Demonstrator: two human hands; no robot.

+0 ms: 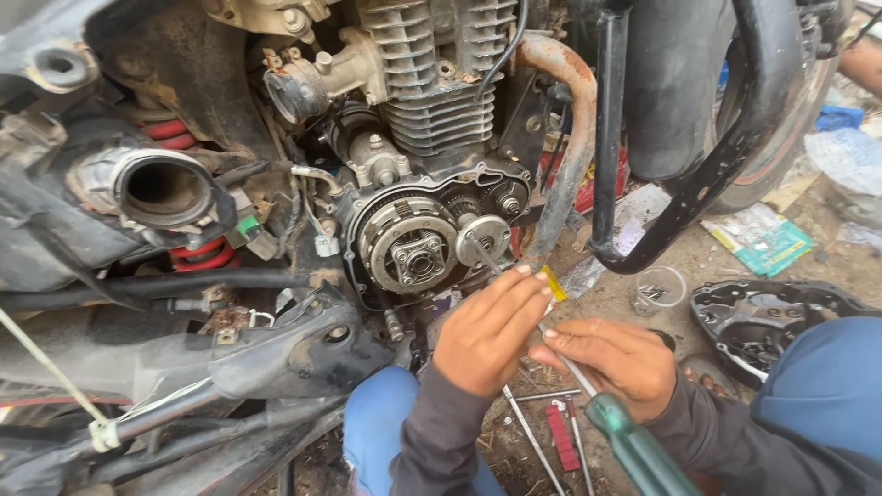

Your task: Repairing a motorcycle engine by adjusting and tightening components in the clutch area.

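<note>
A motorcycle engine (432, 101) stands with its side cover off, so the round clutch (409, 243) and a smaller silver disc (484, 237) beside it are exposed. A long screwdriver (560, 354) with a green handle (638, 455) has its tip on that silver disc. My left hand (487, 332) closes its fingers over the middle of the shaft, and a small yellow piece (553, 282) shows at its fingertips. Just above the handle, my right hand (608, 360) grips the shaft.
The removed engine cover (758, 317) lies on the dirt at the right, next to a clear plastic cup (660, 289). A rusty exhaust pipe (571, 129) and a black guard bar (680, 207) stand close to the engine. Loose tools (556, 432) lie below my hands.
</note>
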